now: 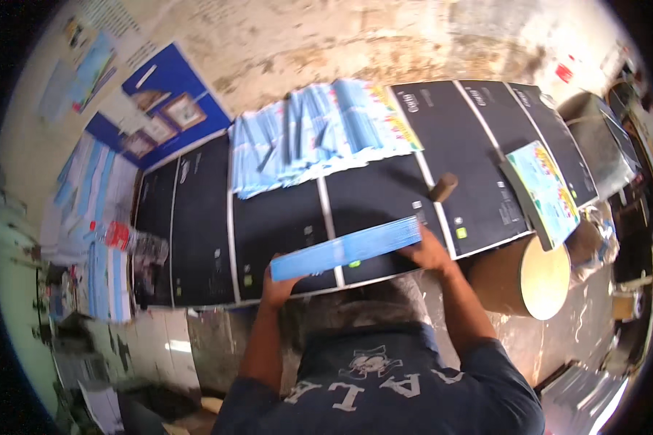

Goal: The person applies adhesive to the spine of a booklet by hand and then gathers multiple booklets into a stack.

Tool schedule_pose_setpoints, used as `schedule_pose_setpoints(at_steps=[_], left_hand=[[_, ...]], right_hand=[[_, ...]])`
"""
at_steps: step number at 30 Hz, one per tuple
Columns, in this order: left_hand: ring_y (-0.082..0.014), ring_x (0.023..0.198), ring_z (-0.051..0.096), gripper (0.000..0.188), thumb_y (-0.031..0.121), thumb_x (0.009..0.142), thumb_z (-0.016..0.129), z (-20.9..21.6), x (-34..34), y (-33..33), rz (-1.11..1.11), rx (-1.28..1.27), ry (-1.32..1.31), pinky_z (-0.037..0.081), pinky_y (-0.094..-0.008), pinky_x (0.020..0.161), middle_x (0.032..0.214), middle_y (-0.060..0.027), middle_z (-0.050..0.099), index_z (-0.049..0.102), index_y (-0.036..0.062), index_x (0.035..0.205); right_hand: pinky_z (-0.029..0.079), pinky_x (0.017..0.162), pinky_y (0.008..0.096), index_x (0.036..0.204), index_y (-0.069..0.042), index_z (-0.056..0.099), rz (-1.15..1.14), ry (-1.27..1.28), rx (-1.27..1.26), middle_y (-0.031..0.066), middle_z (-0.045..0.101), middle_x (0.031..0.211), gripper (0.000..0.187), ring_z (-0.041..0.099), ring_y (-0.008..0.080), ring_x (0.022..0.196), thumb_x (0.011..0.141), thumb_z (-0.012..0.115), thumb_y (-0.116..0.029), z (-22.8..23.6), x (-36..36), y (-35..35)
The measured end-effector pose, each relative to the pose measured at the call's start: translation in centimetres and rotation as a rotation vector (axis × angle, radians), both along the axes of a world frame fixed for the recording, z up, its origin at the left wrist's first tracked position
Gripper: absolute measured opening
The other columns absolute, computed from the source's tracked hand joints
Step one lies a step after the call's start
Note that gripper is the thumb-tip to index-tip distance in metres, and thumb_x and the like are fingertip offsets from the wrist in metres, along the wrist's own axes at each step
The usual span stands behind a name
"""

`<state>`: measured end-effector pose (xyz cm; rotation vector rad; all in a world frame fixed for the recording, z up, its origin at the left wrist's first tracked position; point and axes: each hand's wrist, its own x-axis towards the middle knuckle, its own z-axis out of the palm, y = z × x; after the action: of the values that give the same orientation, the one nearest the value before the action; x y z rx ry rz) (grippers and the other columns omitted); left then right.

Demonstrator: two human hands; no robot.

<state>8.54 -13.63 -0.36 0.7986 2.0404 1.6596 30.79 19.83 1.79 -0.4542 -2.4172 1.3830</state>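
Blue paper stack (pixel 345 248) spans the gap between the fingers, its ends pinched by the left hand (pixel 276 285) and right hand (pixel 431 251). Beyond the right fingers, a brown tube (pixel 444 188) sits on the black table (pixel 203 217); farther off, blue booklets (pixel 326 130) lie heaped.

Shirt (pixel 421 362), between five and six o'clock: large pale letters (pixel 346 397), legible. Worktop (pixel 442 138), one o'clock: pale script (pixel 411 103), repeated across black surface. Bottle (pixel 144 246), nine o'clock: red label (pixel 116 235), unreadable. Wall sheet (pixel 110 16), ten o'clock: printed lines, too small.
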Motion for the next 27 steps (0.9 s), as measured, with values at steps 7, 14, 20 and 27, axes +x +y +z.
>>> schedule_pose_setpoints(at_steps=[7,14,20,27], left_hand=[[-0.0175,0.093,0.062,0.029,0.002,0.080,0.078,-3.8,-1.7,-1.0,-0.089,0.399,-0.422,0.051,-0.0334,0.087,0.098,-0.0049,0.064,0.059,0.0042,0.101],[-0.0173,0.114,0.059,0.057,0.008,0.083,0.076,0.3,-0.5,-0.3,-0.159,0.116,-0.267,0.048,-0.0351,0.097,0.130,-0.0077,0.060,0.051,0.0064,0.134],[-0.0162,0.100,0.064,0.034,0.010,0.085,0.071,0.6,-0.8,0.3,-0.125,-0.091,-0.086,0.050,-0.0332,0.092,0.109,-0.0056,0.069,0.062,0.0047,0.117],[-0.0174,0.091,0.067,0.025,0.009,0.081,0.080,1.0,-1.0,1.5,0.001,-0.048,-0.111,0.052,-0.0349,0.083,0.097,-0.0070,0.072,0.068,0.0038,0.102]], right_hand=[[0.038,0.109,0.0471,0.132,0.000,0.053,-0.205,0.012,0.647,0.0226,0.053,0.138,0.051,0.049,0.0365,0.131,0.081,0.059,-0.003,15.8,-3.6,-4.7],[0.020,0.118,0.0553,0.152,-0.007,0.033,0.473,-0.119,1.055,0.0101,0.035,0.157,0.073,0.031,0.0244,0.146,0.088,0.061,-0.027,8.5,-12.6,-17.2],[0.024,0.116,0.0528,0.153,-0.007,0.030,0.411,-0.141,0.966,0.0117,0.042,0.151,0.072,0.039,0.0251,0.140,0.088,0.055,-0.026,9.1,-12.9,-17.6],[0.046,0.093,0.0453,0.119,-0.006,0.055,0.297,-0.408,0.937,0.0131,0.061,0.112,0.057,0.059,0.0316,0.111,0.068,0.076,-0.023,10.3,-8.0,-6.4]])
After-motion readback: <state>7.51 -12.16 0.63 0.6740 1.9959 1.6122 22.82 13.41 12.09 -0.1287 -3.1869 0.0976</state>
